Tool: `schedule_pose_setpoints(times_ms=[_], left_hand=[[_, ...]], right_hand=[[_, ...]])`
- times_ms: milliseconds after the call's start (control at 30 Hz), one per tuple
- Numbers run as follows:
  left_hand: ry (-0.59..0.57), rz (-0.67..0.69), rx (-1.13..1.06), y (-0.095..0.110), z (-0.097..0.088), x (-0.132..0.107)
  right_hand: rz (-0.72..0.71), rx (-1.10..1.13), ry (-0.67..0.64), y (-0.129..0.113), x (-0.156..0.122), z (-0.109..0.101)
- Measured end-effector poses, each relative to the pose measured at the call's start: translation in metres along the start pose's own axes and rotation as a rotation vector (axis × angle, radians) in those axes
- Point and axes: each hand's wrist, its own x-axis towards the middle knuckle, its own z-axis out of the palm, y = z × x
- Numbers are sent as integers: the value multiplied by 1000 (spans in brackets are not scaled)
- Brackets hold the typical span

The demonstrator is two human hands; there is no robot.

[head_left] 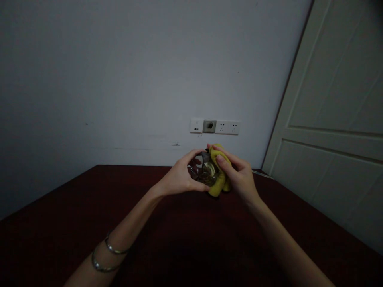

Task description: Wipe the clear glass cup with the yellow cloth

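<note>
A clear, dark-tinted glass vessel is held up above the table, lying on its side; its exact kind is hard to make out. My left hand wraps round its left side, thumb below and fingers over the top. My right hand is closed on a yellow cloth, pressing it against the right end of the glass. Part of the cloth hangs down below the glass. Fingers of my left hand show through the glass.
Beneath my hands lies a dark red table. Its far edge meets a pale wall bearing several socket plates. A panelled door stands at the right. Two bracelets circle my left forearm.
</note>
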Motion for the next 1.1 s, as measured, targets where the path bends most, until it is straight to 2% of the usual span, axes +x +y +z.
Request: schedule_pose_setpoints(times_ms=[67, 267, 333, 433, 500, 567, 667, 733, 800, 933, 1000, 1100], left_hand=[[4, -13, 10, 0, 0, 1], [4, -77, -31, 1, 0, 6], [-1, -73, -21, 2, 0, 5], [5, -65, 5, 3, 3, 2], [7, -74, 31, 3, 5, 1], [23, -84, 75, 2, 5, 2], [80, -72, 156, 0, 3, 6], [103, -60, 189, 0, 1, 8], [106, -67, 232, 1, 1, 7], [111, -71, 320, 5, 3, 2], [95, -61, 270, 6, 3, 0], [35, -74, 68, 4, 1, 2]], right_hand=[[-11, -11, 7, -1, 0, 0], [-281, -223, -42, -11, -6, 5], [-234, -190, -20, -9, -4, 4], [-8, -39, 29, -2, 0, 0], [71, 10, 42, 1, 2, -2], [14, -43, 28, -1, 1, -1], [-191, -201, -57, -9, -4, 3], [-265, -253, -112, -13, -6, 6], [-241, -229, -111, -12, -6, 6], [-25, -66, -24, -2, 1, 1], [53, 13, -15, 1, 2, -1], [-23, 45, -25, -1, -1, 0]])
